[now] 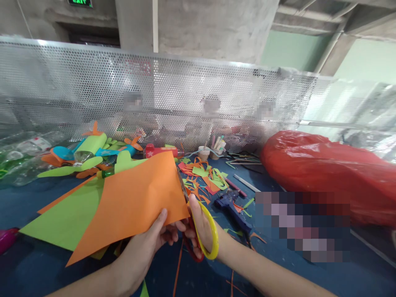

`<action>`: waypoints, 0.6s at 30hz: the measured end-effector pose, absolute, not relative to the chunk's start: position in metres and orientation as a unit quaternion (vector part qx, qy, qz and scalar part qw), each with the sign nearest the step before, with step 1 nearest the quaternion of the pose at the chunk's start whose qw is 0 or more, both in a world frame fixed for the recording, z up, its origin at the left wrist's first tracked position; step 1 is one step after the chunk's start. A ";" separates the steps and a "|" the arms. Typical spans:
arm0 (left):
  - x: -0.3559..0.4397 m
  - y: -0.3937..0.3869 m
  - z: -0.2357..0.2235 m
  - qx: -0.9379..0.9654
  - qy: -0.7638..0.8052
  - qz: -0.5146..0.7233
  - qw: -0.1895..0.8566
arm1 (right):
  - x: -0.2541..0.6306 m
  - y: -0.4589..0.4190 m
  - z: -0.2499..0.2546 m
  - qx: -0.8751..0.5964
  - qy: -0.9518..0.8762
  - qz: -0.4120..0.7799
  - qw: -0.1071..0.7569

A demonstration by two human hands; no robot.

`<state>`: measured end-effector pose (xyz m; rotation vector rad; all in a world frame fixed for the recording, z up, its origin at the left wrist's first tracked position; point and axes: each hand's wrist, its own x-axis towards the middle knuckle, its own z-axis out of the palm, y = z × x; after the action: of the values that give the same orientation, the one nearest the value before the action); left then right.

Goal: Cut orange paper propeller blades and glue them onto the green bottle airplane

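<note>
An orange sheet of paper (136,198) is pinched in my left hand (156,235), thumb on top and fingers beneath its lower right part. My right hand (199,220) grips scissors (213,239) with yellow and red handle loops. Their blades lie along the sheet's right edge, partly hidden by the paper. A green sheet (66,214) lies under the orange one at the left. Just right of my right hand, a dark blue hot glue gun (233,210) lies on the table.
Orange, green and red paper scraps (204,175) spread ahead. Paper-decorated bottles (89,152) and clear bottles (24,159) sit at left. Cups (204,153) stand near a perforated metal screen (185,82), with people behind it. A large red plastic bag (328,177) fills the right.
</note>
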<state>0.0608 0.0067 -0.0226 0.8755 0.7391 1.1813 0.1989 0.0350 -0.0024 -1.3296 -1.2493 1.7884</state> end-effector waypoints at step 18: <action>0.062 0.007 -0.021 0.394 0.338 0.525 0.675 | 0.201 0.032 0.005 -0.516 -0.505 0.624 0.300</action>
<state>0.0618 0.0068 -0.0214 0.8872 0.7605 1.1800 0.2008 0.0317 0.0046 -1.3692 -1.3402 1.6554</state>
